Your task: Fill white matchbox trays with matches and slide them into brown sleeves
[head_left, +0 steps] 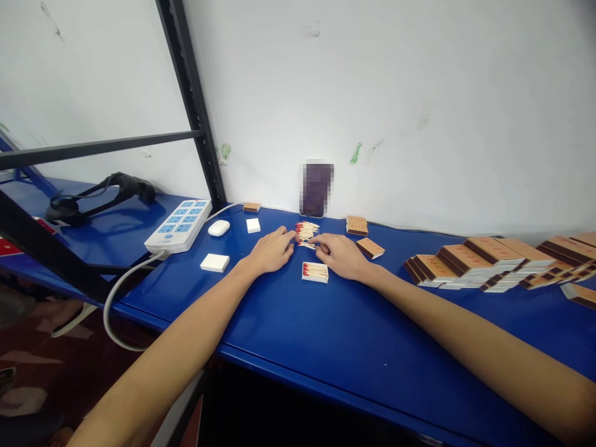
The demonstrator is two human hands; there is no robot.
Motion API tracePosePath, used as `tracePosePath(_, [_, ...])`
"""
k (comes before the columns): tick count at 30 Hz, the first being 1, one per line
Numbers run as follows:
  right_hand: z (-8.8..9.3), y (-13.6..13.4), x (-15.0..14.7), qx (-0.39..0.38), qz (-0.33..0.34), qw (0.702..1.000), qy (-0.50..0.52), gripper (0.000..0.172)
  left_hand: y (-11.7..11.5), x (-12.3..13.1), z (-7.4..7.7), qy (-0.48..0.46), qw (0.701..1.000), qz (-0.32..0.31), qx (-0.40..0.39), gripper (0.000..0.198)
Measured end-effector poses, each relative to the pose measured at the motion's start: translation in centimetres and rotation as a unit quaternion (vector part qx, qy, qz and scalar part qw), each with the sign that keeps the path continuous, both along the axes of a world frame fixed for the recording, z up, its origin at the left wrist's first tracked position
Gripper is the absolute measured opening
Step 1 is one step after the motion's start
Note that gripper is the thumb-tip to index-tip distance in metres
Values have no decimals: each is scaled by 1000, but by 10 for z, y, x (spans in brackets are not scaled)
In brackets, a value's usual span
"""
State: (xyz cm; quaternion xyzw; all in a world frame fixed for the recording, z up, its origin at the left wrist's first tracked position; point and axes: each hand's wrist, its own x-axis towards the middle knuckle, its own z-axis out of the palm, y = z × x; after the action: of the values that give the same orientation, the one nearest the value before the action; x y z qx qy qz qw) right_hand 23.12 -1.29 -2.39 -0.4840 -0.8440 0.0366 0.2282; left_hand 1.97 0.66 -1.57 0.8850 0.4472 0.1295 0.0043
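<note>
A small heap of loose red-tipped matches [306,231] lies on the blue table [298,329] near the wall. My left hand [271,250] rests palm down just left of the heap, fingers curled with the tips touching the matches. My right hand [341,254] sits to the right of the heap, fingers pinched at a few matches. An open matchbox tray [315,272] filled with matches lies between my wrists. Whether either hand has actually lifted a match is not visible.
A row of stacked matchboxes [493,261] lines the right side. Two matchboxes [363,236] lie by my right hand. White empty trays [215,262], a white earbud case [218,228], a power strip [179,225] and a blurred phone [316,188] stand around. A black shelf frame [190,93] rises at the left.
</note>
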Motion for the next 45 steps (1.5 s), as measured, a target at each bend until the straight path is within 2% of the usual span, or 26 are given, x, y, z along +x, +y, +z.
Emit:
tracePosePath(8, [-2, 2, 1, 1, -4, 1000, -6, 29, 0, 0, 1, -1, 1000, -1, 0, 26])
tracePosePath(19, [-1, 3, 1, -5, -1, 1000, 28, 12, 2, -1, -1, -10, 1000, -4, -6, 31])
tracePosePath(30, [-2, 3, 1, -11, -4, 999, 36, 12, 1, -1, 1, -2, 1000, -2, -14, 32])
tracePosePath(38, [-1, 10, 1, -77, -37, 991, 106, 15, 0, -1, 2, 2, 1000, -6, -14, 32])
tracePosePath(45, [-1, 10, 2, -76, -29, 991, 106, 25, 0, -2, 2, 1, 1000, -7, -18, 37])
